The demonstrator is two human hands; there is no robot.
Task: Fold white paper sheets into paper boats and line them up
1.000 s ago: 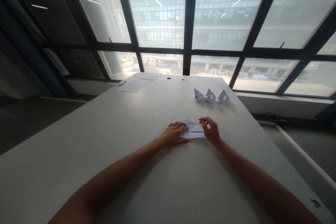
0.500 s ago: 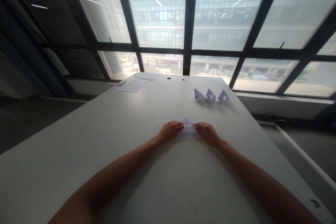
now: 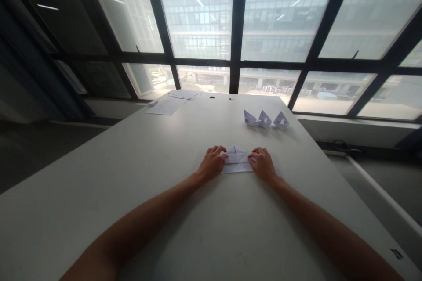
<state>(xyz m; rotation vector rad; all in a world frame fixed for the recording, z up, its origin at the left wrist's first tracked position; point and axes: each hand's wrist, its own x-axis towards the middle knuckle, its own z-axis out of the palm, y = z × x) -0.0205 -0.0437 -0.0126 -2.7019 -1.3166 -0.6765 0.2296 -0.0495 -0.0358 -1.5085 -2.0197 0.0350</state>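
Observation:
A partly folded sheet of white paper (image 3: pixel 236 158) lies on the table in front of me, with a pointed top and a flat strip along its near edge. My left hand (image 3: pixel 213 160) is closed at its left side, thumb and fingers pinching the edge. On the opposite side, my right hand (image 3: pixel 262 162) grips the right edge between curled fingers and thumb. The fingertips partly cover both side edges of the paper. Beyond my hands, three folded paper boats (image 3: pixel 263 120) stand in a row.
Loose white sheets (image 3: pixel 166 106) lie at the table's far left, beside a small whitish object (image 3: pixel 152 103). The white table (image 3: pixel 158 149) reaches toward large windows (image 3: pixel 198 13). A small dark mark (image 3: pixel 396 253) is near its right edge.
My right hand has come down from above the paper onto its right edge. Both hands moved inward over the paper, then slid outward to its sides, uncovering the near strip.

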